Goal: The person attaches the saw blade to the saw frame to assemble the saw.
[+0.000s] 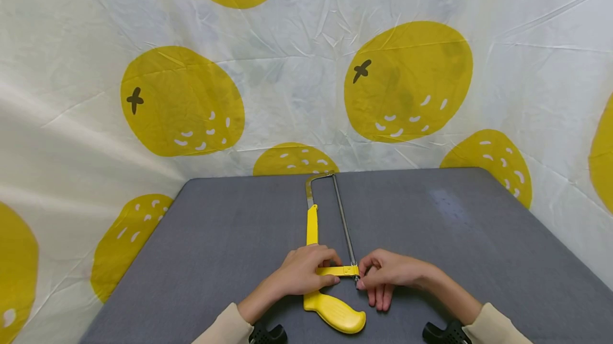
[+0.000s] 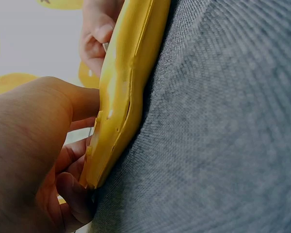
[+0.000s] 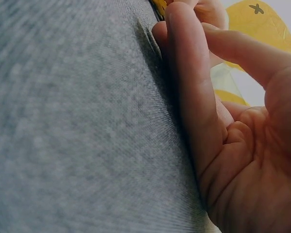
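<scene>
A hacksaw (image 1: 312, 225) with a yellow frame and handle lies flat on the grey table, its handle toward me in the head view. My left hand (image 1: 303, 270) grips the yellow crosspiece of the frame just ahead of the handle, thumb on the near side and fingers on the far side. At the near end of the blade, the thumb and index finger of my right hand (image 1: 395, 271) pinch the small metal tension screw (image 1: 356, 279). The other right fingers extend along the table. In the left wrist view the yellow handle (image 2: 128, 73) hides part of the grip.
The grey table (image 1: 239, 227) reaches back to a white cloth (image 1: 297, 99) printed with yellow fruit, which hangs behind it and along its sides. Black wrist straps (image 1: 445, 332) sit below both hands.
</scene>
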A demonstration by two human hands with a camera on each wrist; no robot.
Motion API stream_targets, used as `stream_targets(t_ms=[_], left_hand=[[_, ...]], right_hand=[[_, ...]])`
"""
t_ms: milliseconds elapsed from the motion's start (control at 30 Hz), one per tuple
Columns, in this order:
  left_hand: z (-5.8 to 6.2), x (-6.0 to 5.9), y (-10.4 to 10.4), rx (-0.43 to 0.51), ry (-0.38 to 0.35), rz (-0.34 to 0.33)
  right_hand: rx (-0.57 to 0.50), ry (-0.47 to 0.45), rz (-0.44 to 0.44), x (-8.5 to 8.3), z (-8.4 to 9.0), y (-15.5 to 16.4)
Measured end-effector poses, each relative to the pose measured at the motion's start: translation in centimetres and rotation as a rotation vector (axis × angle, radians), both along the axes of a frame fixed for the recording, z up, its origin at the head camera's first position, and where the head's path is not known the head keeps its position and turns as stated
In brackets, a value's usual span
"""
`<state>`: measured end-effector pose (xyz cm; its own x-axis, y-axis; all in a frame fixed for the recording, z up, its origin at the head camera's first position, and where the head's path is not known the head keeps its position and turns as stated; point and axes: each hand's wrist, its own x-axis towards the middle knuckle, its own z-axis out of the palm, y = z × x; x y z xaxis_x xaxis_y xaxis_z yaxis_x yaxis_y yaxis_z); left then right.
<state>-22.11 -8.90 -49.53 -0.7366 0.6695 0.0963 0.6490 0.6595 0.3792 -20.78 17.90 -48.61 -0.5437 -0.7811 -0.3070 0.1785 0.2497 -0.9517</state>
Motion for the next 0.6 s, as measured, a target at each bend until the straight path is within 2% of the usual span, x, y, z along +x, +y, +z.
stream_targets(t_ms=[600], left_hand=[[0.08, 0.02, 0.04, -0.002, -0.001, 0.005]], right_hand=[[-0.018, 0.015, 0.01, 0.06, 0.1, 0.14]])
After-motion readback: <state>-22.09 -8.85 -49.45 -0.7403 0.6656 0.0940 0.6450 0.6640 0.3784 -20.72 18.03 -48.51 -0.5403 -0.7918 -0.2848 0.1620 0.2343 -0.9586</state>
